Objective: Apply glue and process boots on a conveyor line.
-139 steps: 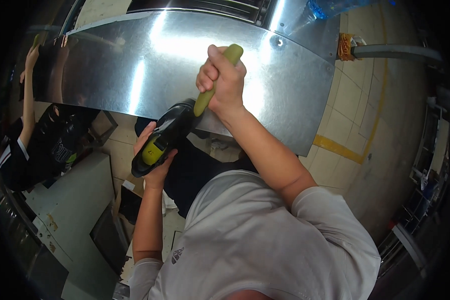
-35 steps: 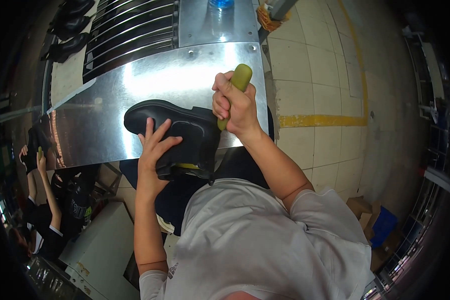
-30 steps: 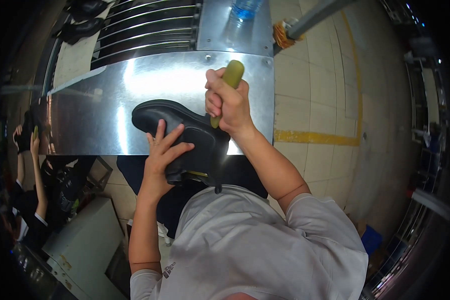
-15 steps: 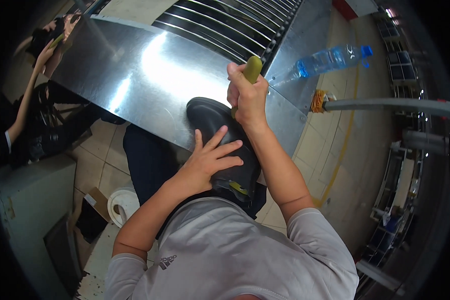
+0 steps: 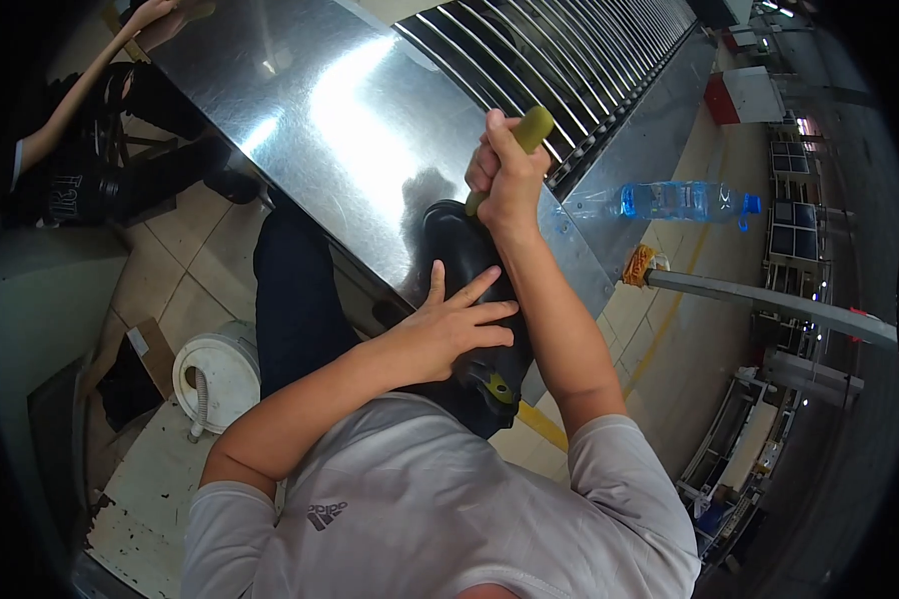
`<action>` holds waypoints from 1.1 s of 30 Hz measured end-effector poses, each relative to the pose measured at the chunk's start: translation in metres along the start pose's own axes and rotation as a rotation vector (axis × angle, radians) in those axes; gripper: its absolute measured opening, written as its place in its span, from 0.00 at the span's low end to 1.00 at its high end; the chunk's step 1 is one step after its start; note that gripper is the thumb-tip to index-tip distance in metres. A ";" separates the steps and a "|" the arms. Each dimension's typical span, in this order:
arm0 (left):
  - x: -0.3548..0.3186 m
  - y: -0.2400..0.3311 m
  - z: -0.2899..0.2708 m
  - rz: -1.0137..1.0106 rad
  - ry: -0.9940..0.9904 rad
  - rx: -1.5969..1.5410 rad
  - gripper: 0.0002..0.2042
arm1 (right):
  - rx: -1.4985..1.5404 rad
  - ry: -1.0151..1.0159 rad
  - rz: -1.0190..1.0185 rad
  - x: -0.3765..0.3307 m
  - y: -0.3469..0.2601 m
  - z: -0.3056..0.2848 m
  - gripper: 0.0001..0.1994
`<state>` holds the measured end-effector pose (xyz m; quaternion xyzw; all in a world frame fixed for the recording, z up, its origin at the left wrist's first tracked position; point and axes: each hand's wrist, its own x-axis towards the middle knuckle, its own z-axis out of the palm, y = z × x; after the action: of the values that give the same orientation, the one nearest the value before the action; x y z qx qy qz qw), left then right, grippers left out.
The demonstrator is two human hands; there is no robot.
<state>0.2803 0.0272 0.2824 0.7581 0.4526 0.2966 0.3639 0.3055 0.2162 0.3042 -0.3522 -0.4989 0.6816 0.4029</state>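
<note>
A black shoe is held against the near edge of the steel desk. The left hand is spread flat on it, fingers open. The right hand is clenched around a green-handled tool pressed at the toe. Work is judged under way; no finished result can be seen.

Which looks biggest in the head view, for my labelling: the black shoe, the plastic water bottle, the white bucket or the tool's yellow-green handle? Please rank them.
1. black shoe, nearest the camera, which inflates it.
2 and 3. white bucket and plastic water bottle: too alike to rank.
4. yellow-green handle, mostly hidden in the right hand.
</note>
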 end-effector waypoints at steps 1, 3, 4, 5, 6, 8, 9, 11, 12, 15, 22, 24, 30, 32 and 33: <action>0.001 -0.002 0.000 -0.003 0.014 0.004 0.36 | 0.013 -0.001 0.025 0.006 0.006 0.002 0.16; 0.004 0.001 -0.003 -0.005 -0.013 0.008 0.36 | 0.048 -0.006 0.052 0.013 0.013 0.011 0.17; 0.005 0.001 -0.005 -0.010 -0.046 0.014 0.36 | 0.054 -0.041 0.104 0.017 0.019 0.013 0.17; 0.007 0.001 -0.008 -0.004 -0.044 0.019 0.36 | 0.057 -0.044 0.093 0.020 0.021 0.008 0.17; 0.009 0.002 -0.010 0.005 -0.076 0.014 0.37 | 0.059 -0.046 0.081 0.025 0.019 0.001 0.17; 0.005 0.002 -0.009 -0.003 -0.107 0.008 0.37 | -0.018 0.015 -0.106 0.035 -0.009 -0.023 0.16; 0.004 -0.001 -0.003 0.014 -0.027 0.002 0.38 | 0.019 0.081 -0.103 0.030 -0.027 -0.035 0.17; -0.002 -0.007 0.008 0.037 0.114 -0.009 0.43 | -0.137 0.071 -0.101 0.008 -0.036 -0.064 0.17; -0.001 -0.014 0.019 0.042 0.106 0.003 0.43 | -0.249 0.138 -0.069 -0.009 -0.032 -0.077 0.16; 0.005 -0.018 0.059 -0.032 0.572 -0.133 0.52 | -0.339 0.333 -0.044 -0.044 0.000 -0.124 0.15; 0.032 0.029 0.104 -0.011 0.669 -0.001 0.73 | 0.170 0.779 -0.129 -0.076 0.040 -0.139 0.13; 0.034 0.021 0.089 -0.140 0.769 -0.129 0.62 | 0.145 0.780 -0.124 -0.087 0.036 -0.106 0.11; -0.020 -0.042 -0.064 -0.318 0.437 -0.227 0.40 | 0.495 0.497 -0.001 -0.119 0.027 -0.115 0.17; -0.027 -0.039 -0.110 -0.364 0.274 -0.186 0.38 | 0.502 0.476 0.016 -0.125 0.029 -0.137 0.17; -0.024 -0.024 -0.117 -0.464 0.247 -0.126 0.39 | 0.522 0.484 0.042 -0.126 0.031 -0.146 0.17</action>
<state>0.1676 0.0470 0.3254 0.5679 0.6361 0.3231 0.4105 0.4815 0.1552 0.2468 -0.3987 -0.1906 0.6913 0.5717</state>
